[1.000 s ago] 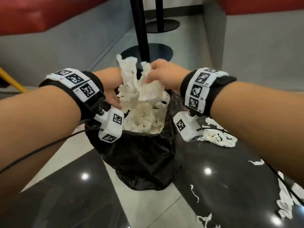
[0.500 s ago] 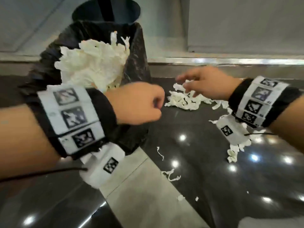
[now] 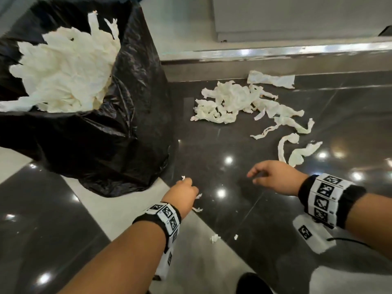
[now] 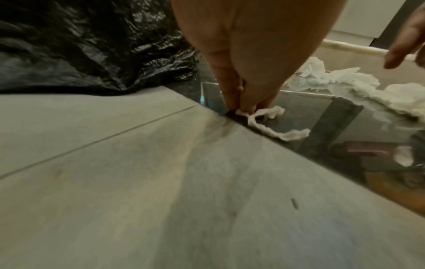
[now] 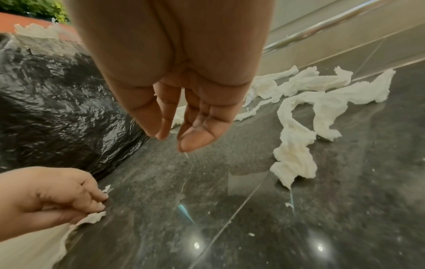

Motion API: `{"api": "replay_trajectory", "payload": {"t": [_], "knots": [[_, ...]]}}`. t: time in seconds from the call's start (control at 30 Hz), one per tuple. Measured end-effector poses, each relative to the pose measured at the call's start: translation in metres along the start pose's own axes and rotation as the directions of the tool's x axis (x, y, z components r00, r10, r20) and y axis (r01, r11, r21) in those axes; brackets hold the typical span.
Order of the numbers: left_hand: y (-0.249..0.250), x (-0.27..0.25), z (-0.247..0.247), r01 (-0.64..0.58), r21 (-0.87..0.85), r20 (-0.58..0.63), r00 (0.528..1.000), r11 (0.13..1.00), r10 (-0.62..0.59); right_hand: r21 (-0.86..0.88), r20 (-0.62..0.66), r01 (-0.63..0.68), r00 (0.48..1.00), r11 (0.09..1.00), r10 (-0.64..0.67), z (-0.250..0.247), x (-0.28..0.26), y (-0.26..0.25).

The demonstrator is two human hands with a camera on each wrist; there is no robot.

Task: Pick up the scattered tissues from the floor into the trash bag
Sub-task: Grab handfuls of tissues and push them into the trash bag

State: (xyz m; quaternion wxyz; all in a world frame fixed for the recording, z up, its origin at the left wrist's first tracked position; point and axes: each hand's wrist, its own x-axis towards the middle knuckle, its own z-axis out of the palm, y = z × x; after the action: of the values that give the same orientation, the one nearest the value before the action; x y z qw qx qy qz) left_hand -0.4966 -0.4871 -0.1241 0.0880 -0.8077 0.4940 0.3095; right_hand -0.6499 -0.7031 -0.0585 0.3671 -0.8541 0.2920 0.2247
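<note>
The black trash bag (image 3: 118, 128) stands at the upper left, heaped with white tissues (image 3: 65, 68). My left hand (image 3: 186, 188) is down at the floor just right of the bag's base and pinches a thin tissue strip (image 4: 271, 125) lying across the edge of the dark tile. My right hand (image 3: 257, 176) hovers above the dark floor with relaxed fingers (image 5: 195, 134) and holds nothing. A pile of torn tissues (image 3: 237, 102) lies beyond it, with long twisted strips (image 3: 297, 153) trailing to the right.
A metal-edged step (image 3: 275, 52) and a grey wall run along the far side. Small tissue scraps (image 3: 215, 238) lie on the glossy dark tile near my left forearm. A pale tile band (image 3: 118, 206) crosses the floor under the bag.
The view has dropped from the bag to the floor. My left hand went down from beside the bag and took hold of a strip. My right hand drew back from the tissue pile.
</note>
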Motion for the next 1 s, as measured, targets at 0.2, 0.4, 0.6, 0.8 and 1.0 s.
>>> {"api": "replay_trajectory", "payload": {"t": [0.2,0.4,0.6,0.8,1.0], "knots": [[-0.004,0.002,-0.006,0.014,-0.189,-0.125,0.991,0.982,-0.038,0.131,-0.021,-0.029,0.999,0.991,0.032,0.003,0.007,0.01],[-0.019,0.0,0.005,0.054,-0.399,-0.296,0.937,0.915,-0.184,0.263,-0.056,-0.071,0.994,0.962,0.089,0.001,0.014,0.016],[-0.018,-0.003,0.01,0.026,-0.256,-0.222,0.971,0.966,-0.084,0.271,-0.017,-0.078,0.996,0.959,0.086,0.009,0.019,0.015],[-0.019,0.022,0.004,0.072,-0.009,0.052,0.996,0.997,-0.072,0.241,0.017,-0.042,0.999,0.97,0.039,0.014,0.02,0.005],[0.022,-0.004,0.007,-0.292,-0.047,0.041,0.955,0.955,0.294,0.189,0.018,-0.035,0.999,0.981,0.033,0.017,0.019,0.006]]}}
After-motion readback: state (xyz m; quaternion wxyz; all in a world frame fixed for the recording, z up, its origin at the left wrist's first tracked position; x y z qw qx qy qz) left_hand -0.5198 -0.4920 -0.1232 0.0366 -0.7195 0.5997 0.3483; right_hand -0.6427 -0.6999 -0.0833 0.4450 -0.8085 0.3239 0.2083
